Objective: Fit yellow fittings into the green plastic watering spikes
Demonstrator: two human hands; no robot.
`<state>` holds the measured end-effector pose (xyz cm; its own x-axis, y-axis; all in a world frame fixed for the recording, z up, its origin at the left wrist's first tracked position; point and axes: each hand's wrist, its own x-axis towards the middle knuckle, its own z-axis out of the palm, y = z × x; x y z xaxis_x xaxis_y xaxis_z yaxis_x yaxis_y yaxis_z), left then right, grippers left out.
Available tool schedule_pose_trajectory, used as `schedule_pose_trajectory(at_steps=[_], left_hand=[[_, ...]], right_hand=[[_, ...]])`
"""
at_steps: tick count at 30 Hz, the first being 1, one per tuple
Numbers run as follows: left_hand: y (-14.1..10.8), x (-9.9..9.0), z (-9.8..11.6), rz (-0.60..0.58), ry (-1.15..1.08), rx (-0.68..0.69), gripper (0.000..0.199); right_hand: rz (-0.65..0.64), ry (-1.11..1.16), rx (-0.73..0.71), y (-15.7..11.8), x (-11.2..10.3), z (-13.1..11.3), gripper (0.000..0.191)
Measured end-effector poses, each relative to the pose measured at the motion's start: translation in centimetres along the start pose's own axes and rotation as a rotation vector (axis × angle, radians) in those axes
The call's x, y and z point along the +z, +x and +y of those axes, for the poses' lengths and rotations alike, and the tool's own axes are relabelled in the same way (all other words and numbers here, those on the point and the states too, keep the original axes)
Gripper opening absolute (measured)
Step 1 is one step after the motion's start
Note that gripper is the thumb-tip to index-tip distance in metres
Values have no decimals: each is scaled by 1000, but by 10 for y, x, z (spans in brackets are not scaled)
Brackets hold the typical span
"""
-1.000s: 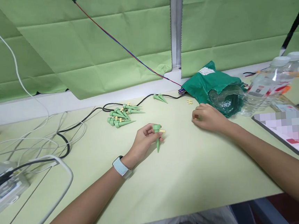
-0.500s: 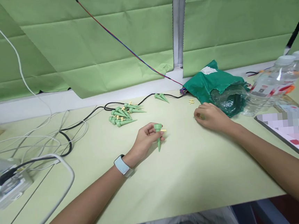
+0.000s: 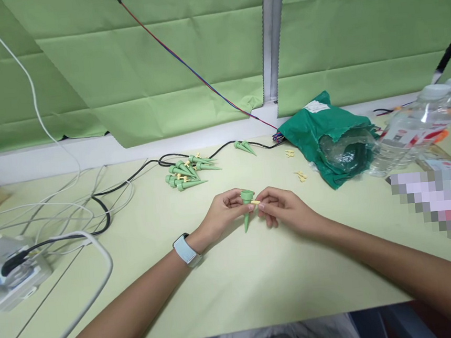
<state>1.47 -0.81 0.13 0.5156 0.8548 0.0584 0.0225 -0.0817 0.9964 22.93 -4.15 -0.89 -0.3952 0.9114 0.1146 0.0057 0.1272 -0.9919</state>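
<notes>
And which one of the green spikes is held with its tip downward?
The green spike in the left hand, with a yellow piece at its side; the other visible spikes lie on the table.

Held spike (image 3: 246,195), mid green; peg (image 3: 255,202), pale yellow; table (image 3: 228,295), pale yellow-green; bag (image 3: 304,126), deep green with white label (image 3: 316,107); wrist strap (image 3: 184,250), light blue; wires (image 3: 186,65), red and blue; wall covering (image 3: 160,53), leaf green.

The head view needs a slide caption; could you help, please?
Left hand holds a green spike tip-down, the right hand at its yellow peg.
</notes>
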Motion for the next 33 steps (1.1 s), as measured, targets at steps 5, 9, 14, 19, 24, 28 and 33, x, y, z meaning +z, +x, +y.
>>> schedule_pose_trajectory(at_steps=[5,9,14,19,24,28,33], left_hand=[[0,2,5,-60,10,12,20],[1,2,5,-73,31,20,21],[0,0,5,-94,31,7,26],[-2,3,9,-78,41,16,26],[-2,4,10,-71,29,-2,29],[-2,3,11,-88,-40,-25,23],[-3,8,12,-123,-145,-30,24]], right_hand=[[78,84,14,0,9,7,31],[86,219,70,3,11,8,36],[91,340,105,7,11,8,34],[50,402,161,6,4,4,30],[55,371,160,6,2,2,30],[153,7,-52,1,3,-2,27],[224,-256,-234,-4,5,-10,17]])
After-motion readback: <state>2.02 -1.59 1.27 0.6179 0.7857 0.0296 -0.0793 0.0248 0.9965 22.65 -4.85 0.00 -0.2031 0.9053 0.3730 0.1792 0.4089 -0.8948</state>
